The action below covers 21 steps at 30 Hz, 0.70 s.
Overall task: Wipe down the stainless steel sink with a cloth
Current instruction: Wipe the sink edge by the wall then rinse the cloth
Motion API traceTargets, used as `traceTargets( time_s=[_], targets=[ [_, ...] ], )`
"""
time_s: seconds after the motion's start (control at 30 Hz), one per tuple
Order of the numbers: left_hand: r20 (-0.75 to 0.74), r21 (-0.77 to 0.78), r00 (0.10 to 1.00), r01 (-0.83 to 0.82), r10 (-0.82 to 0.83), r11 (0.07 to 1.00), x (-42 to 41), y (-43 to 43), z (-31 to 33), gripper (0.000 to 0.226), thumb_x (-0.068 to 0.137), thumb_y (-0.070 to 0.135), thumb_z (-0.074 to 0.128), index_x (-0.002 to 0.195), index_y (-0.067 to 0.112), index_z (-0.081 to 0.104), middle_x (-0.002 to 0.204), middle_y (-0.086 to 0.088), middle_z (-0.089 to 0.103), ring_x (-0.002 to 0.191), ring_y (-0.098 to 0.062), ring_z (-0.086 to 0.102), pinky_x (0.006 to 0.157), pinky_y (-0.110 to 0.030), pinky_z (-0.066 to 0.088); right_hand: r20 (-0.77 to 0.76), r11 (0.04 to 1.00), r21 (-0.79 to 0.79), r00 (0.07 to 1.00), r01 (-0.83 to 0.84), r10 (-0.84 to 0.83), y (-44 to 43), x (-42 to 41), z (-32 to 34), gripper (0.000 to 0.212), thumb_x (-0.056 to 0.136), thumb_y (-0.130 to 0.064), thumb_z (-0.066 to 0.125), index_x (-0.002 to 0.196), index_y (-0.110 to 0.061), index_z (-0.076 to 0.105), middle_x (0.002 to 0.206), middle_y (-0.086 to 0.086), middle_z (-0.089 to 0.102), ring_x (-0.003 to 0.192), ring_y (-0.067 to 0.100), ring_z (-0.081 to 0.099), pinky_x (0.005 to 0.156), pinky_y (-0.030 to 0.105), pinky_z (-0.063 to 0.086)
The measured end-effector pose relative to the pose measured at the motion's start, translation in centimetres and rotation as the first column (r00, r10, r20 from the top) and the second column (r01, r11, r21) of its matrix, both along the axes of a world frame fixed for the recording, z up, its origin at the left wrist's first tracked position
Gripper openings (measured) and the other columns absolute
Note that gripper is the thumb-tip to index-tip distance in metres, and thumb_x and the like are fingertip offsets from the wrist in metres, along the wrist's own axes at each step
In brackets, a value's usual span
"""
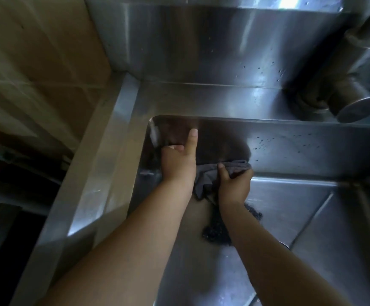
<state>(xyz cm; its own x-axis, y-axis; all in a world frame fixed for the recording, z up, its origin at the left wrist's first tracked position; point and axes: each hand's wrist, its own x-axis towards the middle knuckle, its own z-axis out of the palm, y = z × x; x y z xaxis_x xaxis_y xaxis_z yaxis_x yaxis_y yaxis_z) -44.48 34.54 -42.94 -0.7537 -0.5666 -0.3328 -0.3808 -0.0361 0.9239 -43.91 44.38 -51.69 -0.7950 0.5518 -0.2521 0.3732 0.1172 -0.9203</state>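
Right hand [234, 184] grips the cloth [210, 175] mid-frame; left hand [178, 162] is curled, one finger straight, hold unclear. So bunched, the cloth may skip the sink [290, 151] corner.

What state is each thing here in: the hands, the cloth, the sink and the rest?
stainless steel sink: droplets on its back wall.
grey cloth: bunched, at the foot of that wall.
right hand: grips the grey cloth.
left hand: fingers curled, one digit straight up against the wall; cannot tell whether it holds anything.
dark mesh scrubber: lying on the sink floor, partly under the right forearm.
faucet: no water seen running.
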Motion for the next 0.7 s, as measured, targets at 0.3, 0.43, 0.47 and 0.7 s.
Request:
traceTargets(
  time_s=[0.3, 0.43, 0.47, 0.7],
  targets=[
    [0.033, -0.006, 0.999, 0.025, -0.025, 1.0, 0.3, -0.1, 0.3, 0.042, 0.08, 0.05, 0.061, 0.059, 0.015, 0.051, 0.061, 0.007, 0.053, 0.057, -0.003, 0.048, 0.063, -0.022, 0.042, -0.112, 0.985, -0.17, 0.994, -0.011, -0.008, 0.5, 0.0, 2.2, 0.025, 0.079, -0.017, 0.073, 0.086, -0.014, 0.048, 0.086, 0.002, 0.06, 0.086, 0.019, 0.059, 0.081, 0.031, 0.048],
    [0.045, 0.005, 0.998, 0.038, -0.038, 0.999, 0.4, 0.0, 0.4, 0.04, 0.08, 0.052, 0.061, 0.059, 0.018, 0.054, 0.064, 0.007, 0.056, 0.061, -0.007, 0.051, 0.062, -0.026, 0.041, -0.273, 0.979, -0.203, 0.96, 0.009, -0.066, -0.1, 0.1, 6.8, 0.028, 0.079, -0.021, 0.073, 0.078, -0.022, 0.045, 0.076, -0.004, 0.057, 0.068, 0.002, 0.057, 0.068, 0.019, 0.047],
    [0.047, 0.02, 0.998, 0.04, -0.04, 0.999, 0.4, 0.0, 0.4, 0.038, 0.079, 0.052, 0.061, 0.063, 0.018, 0.055, 0.068, 0.006, 0.058, 0.065, -0.01, 0.054, 0.064, -0.026, 0.042, -0.319, 0.979, -0.202, 0.945, 0.014, -0.079, -0.4, 0.1, 7.9, 0.028, 0.078, -0.022, 0.073, 0.078, -0.024, 0.045, 0.076, -0.007, 0.057, 0.065, -0.003, 0.057, 0.064, 0.013, 0.046],
    [0.027, 0.052, 0.998, 0.05, -0.051, 0.997, 0.3, 0.0, 0.7, 0.032, 0.081, 0.046, 0.061, 0.062, 0.022, 0.054, 0.065, 0.01, 0.057, 0.063, -0.007, 0.054, 0.067, -0.023, 0.04, -0.379, 0.988, -0.15, 0.922, 0.021, -0.077, -1.3, -0.4, 10.6, 0.033, 0.079, -0.026, 0.073, 0.077, -0.026, 0.04, 0.077, -0.01, 0.053, 0.059, -0.014, 0.053, 0.06, 0.004, 0.042]
  ],
)
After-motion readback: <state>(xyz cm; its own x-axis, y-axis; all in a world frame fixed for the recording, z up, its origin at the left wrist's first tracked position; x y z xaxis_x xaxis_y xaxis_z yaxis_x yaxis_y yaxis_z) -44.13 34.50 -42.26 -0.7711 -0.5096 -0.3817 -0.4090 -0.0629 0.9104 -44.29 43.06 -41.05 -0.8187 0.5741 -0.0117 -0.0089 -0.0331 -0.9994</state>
